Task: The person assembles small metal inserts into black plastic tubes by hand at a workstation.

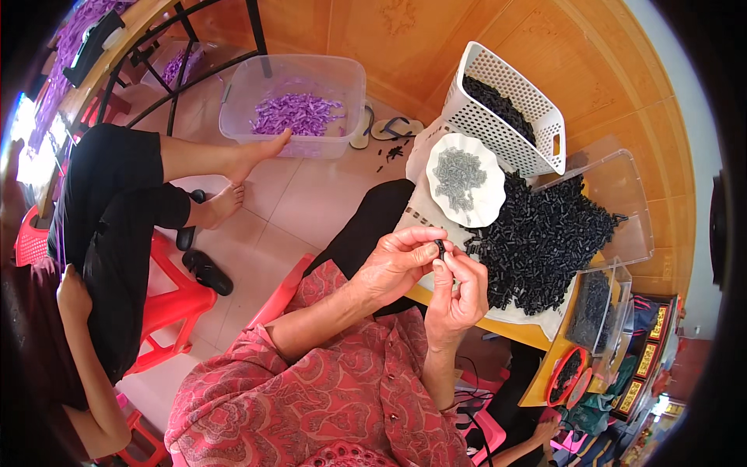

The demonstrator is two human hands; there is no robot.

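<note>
Between the fingertips of both hands, in front of my chest, is a small black tubular piece [440, 249]. My left hand [398, 266] pinches it from the left, thumb against forefinger. My right hand [461, 294] pinches it from the right with its fingers curled; the fingers partly hide the piece. Just beyond my right hand spreads a heap of similar black pieces [545, 241] on a white cloth [537, 317]. A white scalloped dish [489, 208] holding small clear pieces [459, 177] sits on the heap's left side.
A white perforated basket [461, 109] of black pieces stands behind the dish. Clear boxes [634, 198] and a red round container [554, 387] are at the right. Further left are a clear bin [233, 117] of purple pieces, a seated person's legs [194, 159] and a red stool [179, 300].
</note>
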